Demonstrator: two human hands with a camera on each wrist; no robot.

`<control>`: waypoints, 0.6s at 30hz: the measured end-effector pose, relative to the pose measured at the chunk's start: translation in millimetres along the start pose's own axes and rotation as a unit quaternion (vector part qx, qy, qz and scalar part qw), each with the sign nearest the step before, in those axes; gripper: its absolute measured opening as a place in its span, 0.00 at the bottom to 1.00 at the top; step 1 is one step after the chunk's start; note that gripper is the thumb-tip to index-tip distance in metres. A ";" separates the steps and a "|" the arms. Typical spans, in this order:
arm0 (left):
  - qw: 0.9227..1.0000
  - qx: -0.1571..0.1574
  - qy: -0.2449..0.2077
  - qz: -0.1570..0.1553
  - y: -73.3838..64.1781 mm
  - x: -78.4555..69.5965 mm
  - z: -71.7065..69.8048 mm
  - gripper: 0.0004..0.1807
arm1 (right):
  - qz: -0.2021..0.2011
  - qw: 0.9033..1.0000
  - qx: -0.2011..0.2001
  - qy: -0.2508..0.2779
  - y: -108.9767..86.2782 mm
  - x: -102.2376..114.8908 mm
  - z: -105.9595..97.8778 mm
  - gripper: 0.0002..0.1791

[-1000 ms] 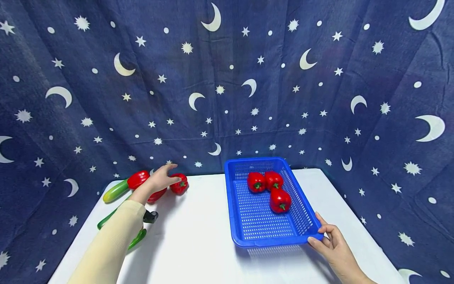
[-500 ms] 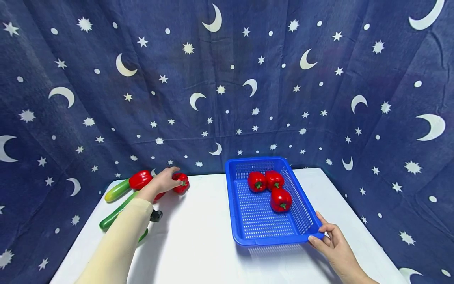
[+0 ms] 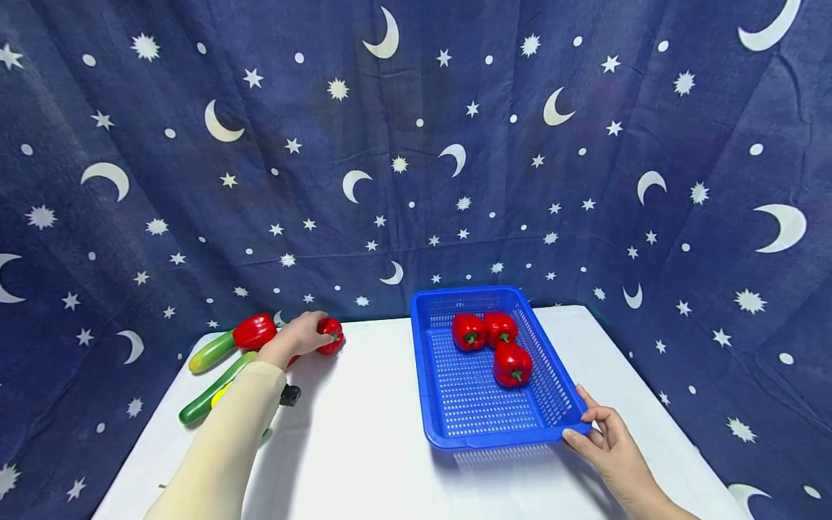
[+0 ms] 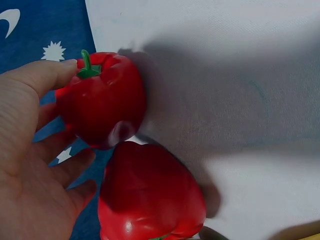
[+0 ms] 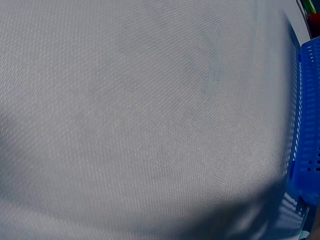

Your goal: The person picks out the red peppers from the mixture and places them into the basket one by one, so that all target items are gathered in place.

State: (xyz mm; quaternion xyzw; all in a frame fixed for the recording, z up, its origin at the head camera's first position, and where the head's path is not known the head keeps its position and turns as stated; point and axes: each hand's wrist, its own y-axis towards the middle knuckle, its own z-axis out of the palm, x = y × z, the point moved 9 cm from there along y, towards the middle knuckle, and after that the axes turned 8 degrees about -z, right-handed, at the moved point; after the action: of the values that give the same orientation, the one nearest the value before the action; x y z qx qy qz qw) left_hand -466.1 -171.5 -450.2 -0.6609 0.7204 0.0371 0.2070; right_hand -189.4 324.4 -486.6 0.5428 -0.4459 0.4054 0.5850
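At the far left of the table, my left hand point(image 3: 300, 338) grips a red bell pepper point(image 3: 334, 336). In the left wrist view its thumb point(image 4: 55, 75) lies at the pepper's top by the green stem, and the fingers go round the far side, partly hidden. A second red bell pepper point(image 4: 150, 195) lies right beside it. My right hand point(image 3: 611, 444) holds the near right corner of a blue plastic basket point(image 3: 425, 390) by the rim. Inside the basket sit three red bell peppers point(image 3: 512, 365). The right wrist view shows mostly tablecloth and the basket's side point(image 5: 307, 120).
Left of my left forearm lie a yellow-green cucumber-like vegetable point(image 3: 213, 352), another red pepper point(image 3: 255, 331) and a long green cucumber point(image 3: 217, 390). Something yellow point(image 3: 221, 393) and a dark-ended item point(image 3: 290, 395) show around the sleeve. A blue star-patterned curtain point(image 3: 403, 144) hangs behind the white table point(image 3: 364, 433).
My left hand has lowered onto the red bell pepper and its fingers have closed round it. The right hand and the basket have stayed in place.
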 end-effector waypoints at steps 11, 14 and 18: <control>1.000 -0.013 0.008 0.006 3.1 -2.1 7.4 0.35 | -0.013 1.000 0.000 0.006 -1.7 1.2 1.5 0.19; 1.000 -0.022 0.011 0.010 2.3 -4.5 6.6 0.33 | -0.020 1.000 0.004 0.005 -0.6 2.4 1.4 0.19; 1.000 -0.020 0.006 0.019 1.0 -10.3 7.6 0.33 | -0.024 1.000 0.006 0.011 0.1 3.6 0.8 0.18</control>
State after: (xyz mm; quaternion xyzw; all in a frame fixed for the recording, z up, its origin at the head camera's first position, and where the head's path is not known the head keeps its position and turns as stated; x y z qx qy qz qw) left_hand -464.7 -159.2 -453.8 -0.6512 0.7334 0.0514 0.1883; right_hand -188.5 323.6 -483.1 0.5525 -0.4235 0.3999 0.5962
